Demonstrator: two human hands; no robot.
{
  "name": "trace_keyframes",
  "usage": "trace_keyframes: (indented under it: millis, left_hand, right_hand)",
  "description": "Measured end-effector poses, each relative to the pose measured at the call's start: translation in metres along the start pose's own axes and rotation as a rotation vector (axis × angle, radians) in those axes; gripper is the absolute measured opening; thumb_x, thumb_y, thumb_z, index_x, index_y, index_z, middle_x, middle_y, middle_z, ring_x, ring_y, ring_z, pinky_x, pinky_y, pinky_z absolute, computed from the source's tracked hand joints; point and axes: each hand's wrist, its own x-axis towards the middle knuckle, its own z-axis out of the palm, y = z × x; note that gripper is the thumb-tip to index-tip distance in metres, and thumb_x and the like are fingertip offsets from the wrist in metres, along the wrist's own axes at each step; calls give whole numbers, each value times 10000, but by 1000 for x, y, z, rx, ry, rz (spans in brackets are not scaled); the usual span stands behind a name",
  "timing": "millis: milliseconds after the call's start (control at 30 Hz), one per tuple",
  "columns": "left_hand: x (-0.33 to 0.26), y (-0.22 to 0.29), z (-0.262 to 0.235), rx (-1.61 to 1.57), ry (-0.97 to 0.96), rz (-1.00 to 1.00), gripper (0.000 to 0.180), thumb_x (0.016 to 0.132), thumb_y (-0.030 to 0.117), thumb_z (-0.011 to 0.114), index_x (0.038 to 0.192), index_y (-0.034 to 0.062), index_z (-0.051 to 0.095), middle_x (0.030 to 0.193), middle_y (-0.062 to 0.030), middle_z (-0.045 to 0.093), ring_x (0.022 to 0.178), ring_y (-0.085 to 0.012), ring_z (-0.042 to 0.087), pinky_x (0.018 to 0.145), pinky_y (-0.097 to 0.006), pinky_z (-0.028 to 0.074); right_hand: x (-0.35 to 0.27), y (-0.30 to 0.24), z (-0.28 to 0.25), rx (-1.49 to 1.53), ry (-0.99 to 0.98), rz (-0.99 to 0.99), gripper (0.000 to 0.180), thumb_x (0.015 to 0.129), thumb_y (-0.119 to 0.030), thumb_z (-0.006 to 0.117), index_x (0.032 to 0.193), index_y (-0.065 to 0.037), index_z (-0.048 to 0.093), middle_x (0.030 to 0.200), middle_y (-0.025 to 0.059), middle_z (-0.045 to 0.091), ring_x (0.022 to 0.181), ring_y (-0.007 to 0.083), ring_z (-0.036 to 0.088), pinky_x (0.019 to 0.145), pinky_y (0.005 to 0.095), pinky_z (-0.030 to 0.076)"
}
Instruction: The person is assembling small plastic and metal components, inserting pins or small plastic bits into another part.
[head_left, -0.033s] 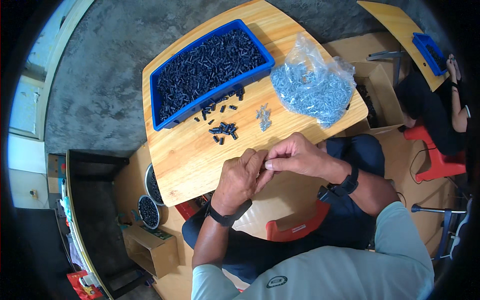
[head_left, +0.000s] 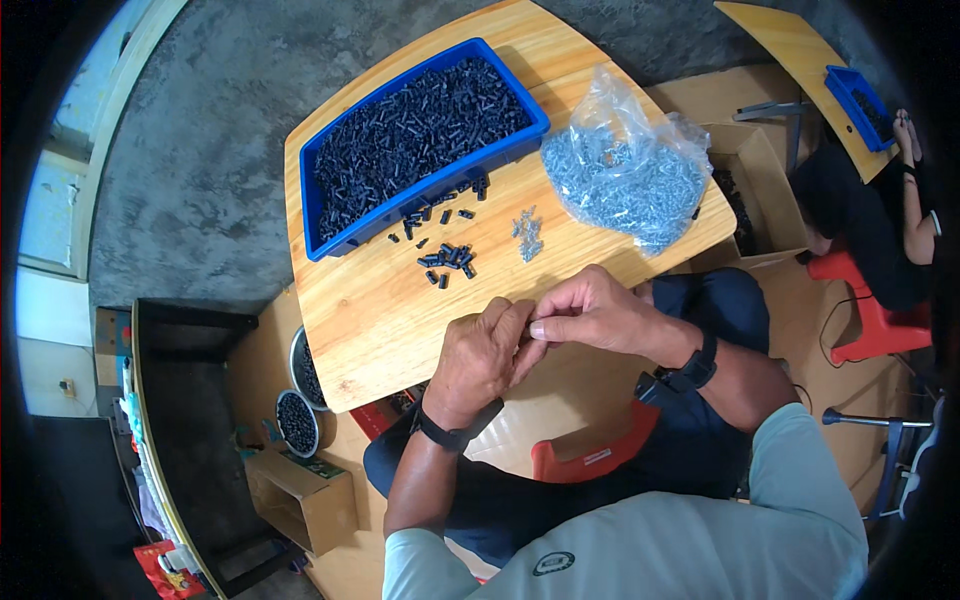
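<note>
My left hand and my right hand meet just past the table's near edge, fingertips pinched together. Whatever sits between them is mostly hidden; only a tiny dark bit shows, too small to name. Beyond my hands, a small heap of black plastic cylindrical pieces lies on the wooden table. To its right is a small pile of silver screws. A blue tray full of the same black pieces stands at the back left. A clear plastic bag of silver screws rests to the right.
Round tubs of black parts stand on the floor at left, near an open cardboard box. Another cardboard box sits right of the table. A person sits far right at another table with a blue tray.
</note>
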Motion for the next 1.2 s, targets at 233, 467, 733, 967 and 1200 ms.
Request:
trace_keyframes:
  millis: [233,467,733,967,1200]
  left_hand:
    - [-7,-4,7,113,37,95,280,809,208,784,974,41,631,753,-83,554,555,-255,596,499,-359,494]
    - [-10,-11,13,100,78,116,288,779,222,804,911,46,618,702,-76,551,536,-236,580,487,-346,481]
    - [-9,-5,11,120,98,38,332,769,235,815,996,47,662,723,-94,636,584,-254,647,532,-350,511]
    - [-11,7,-3,132,-41,-45,341,822,363,760,839,58,609,667,-118,607,571,-308,642,523,-411,510]
    - [-11,7,0,59,-64,-76,358,826,374,730,771,42,609,654,-145,611,567,-346,636,538,-431,518]
  right_hand:
    - [-2,-1,5,-56,15,-37,146,883,-97,684,848,34,740,729,23,703,686,44,586,649,241,482]
    - [-2,3,8,-142,43,-58,131,867,-84,692,835,35,736,720,23,697,677,38,581,630,231,476]
    - [-2,9,16,109,89,-11,143,928,-75,664,928,59,714,820,47,702,734,69,634,671,223,537]
    - [-11,5,20,154,-32,63,170,963,-95,637,993,57,705,889,74,714,815,102,667,750,258,547]
    - [-11,9,25,201,25,60,168,946,-98,653,957,59,714,850,83,723,764,105,673,707,246,559]
